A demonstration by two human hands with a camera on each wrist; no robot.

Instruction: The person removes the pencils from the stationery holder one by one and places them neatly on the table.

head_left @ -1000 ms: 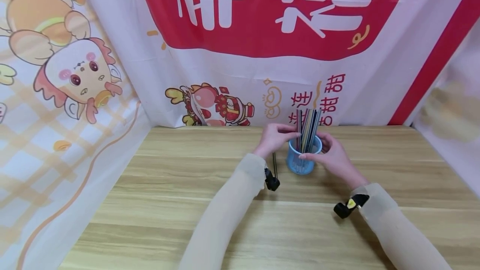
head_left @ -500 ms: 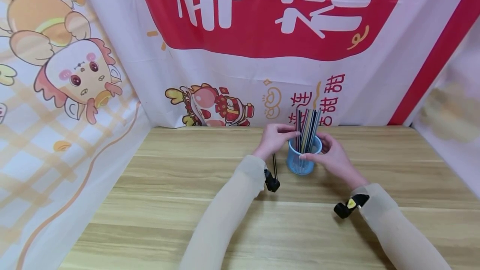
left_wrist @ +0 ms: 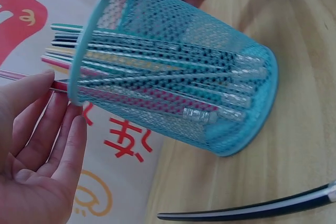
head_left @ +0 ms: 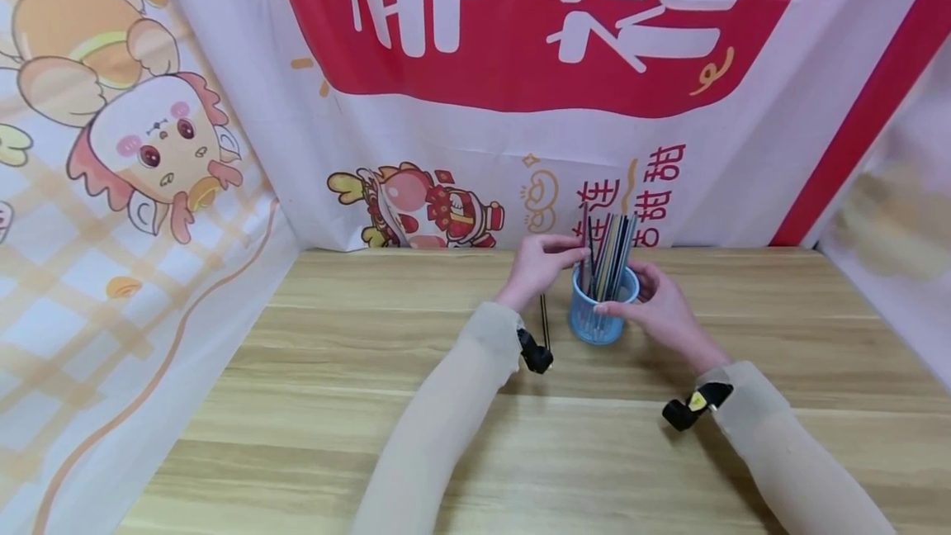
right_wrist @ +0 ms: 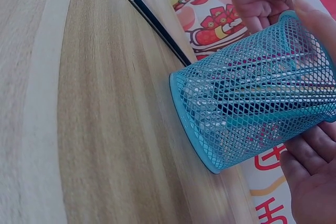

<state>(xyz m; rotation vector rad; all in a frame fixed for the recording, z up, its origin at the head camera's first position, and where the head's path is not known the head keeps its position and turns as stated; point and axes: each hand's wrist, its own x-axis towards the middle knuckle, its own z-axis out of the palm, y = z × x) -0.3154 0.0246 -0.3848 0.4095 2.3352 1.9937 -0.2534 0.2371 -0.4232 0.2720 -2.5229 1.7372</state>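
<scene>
Count: hands, two; sleeves, two, pale beige; wrist cameras, two, black, the left one [head_left: 537, 353] and the right one [head_left: 694, 408]. Mesh cup [head_left: 597, 332], one, light blue. Black pencil [right_wrist: 157, 27], one, lying loose on the wood-grain bench [head_left: 594, 477]. Pink pencil [left_wrist: 60, 85], one, singled out from a bundle of pencils [head_left: 613, 258] too crowded for me to number.

Pose: in my head view the left hand [head_left: 535, 267] comes in at the cup's 10 o'clock, its grip pinching the pink pencil between thumb and fingers just outside the rim. The right hand [head_left: 666, 316] stands at the cup's 3 o'clock, its grip curled round the cup, thumb at the near rim, fingers round the far side. The black pencil lies near the cup, towards 9 o'clock, partly beneath the left wrist.

Container: the cup appears upright, at 4 o'clock of my head view's centre. Through the mesh I see the bundle, black, yellow, green and pink among its colours, pale ends downward. The pink pencil's pale end is inside too, higher than the other ends; its upper end reaches above the bundle, leaning towards 11 o'clock.
</scene>
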